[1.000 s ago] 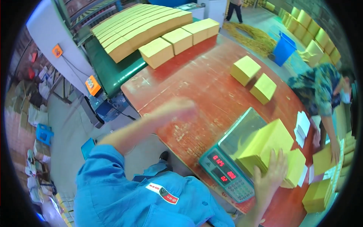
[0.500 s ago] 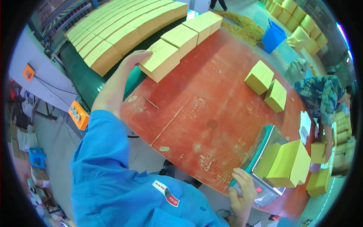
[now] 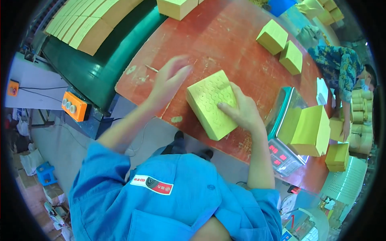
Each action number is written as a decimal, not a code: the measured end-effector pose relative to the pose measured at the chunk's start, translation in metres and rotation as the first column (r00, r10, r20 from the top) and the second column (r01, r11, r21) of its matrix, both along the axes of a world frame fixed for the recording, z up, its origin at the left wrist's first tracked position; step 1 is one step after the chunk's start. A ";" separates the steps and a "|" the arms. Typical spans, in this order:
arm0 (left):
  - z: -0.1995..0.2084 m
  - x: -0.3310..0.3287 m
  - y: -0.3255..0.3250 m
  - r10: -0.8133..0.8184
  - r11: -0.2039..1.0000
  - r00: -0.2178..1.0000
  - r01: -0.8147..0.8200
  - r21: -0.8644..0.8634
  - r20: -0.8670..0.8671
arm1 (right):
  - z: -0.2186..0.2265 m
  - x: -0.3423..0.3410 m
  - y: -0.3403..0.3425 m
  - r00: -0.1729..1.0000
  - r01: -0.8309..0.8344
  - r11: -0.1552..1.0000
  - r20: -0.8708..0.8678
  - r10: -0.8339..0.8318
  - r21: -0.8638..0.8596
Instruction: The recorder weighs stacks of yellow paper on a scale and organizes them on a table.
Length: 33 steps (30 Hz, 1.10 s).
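Observation:
A thick yellow paper stack, its top punched with a wavy pattern, is tilted over the near part of the red table. My right hand grips its right side, thumb on top. To the left of the stack, my left hand is apart from it, somewhat blurred, with thumb and fingers spread and nothing in them. Right of my right forearm stands a scale with a lit red display. On it sits another yellow stack, its sheets partly folded up.
Rows of yellow stacks lie on a green conveyor belt at left, beside an orange button box. Another stack lies at the table's far edge, and two blocks farther right. A co-worker in camouflage handles stacks at right.
The nearest stack has left the row by the belt and is now in my right hand. My left hand has let go and come nearer. My right hand has moved up from beside the scale.

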<state>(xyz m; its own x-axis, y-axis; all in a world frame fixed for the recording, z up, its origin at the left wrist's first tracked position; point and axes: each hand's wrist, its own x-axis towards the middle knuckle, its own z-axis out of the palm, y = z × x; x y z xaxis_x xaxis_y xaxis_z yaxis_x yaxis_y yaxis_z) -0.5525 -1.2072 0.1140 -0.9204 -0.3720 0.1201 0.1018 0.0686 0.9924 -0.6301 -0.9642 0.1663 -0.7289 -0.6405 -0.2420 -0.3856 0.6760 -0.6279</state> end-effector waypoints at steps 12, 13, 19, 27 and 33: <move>-0.012 0.152 0.091 -0.271 0.618 0.952 0.056 0.784 0.145 | -0.034 0.123 -0.002 0.987 0.092 0.987 -0.119 -0.107 -0.129; -0.003 0.154 0.091 -0.255 0.615 0.962 0.081 0.784 0.101 | -0.037 0.128 -0.003 0.989 0.097 0.983 -0.095 -0.112 -0.156; 0.004 0.155 0.093 -0.152 0.849 0.959 0.003 0.529 0.239 | -0.030 0.129 0.016 0.970 0.240 0.943 0.034 -0.239 -0.232; 0.084 0.114 0.125 -0.311 0.702 0.942 0.138 0.699 0.126 | 0.005 0.110 0.132 0.907 0.405 0.689 0.172 -0.384 -0.601; 0.177 -0.013 0.254 -0.475 0.717 0.878 0.420 0.556 -0.050 | 0.102 0.046 0.260 0.790 0.612 0.432 0.526 -0.314 -0.662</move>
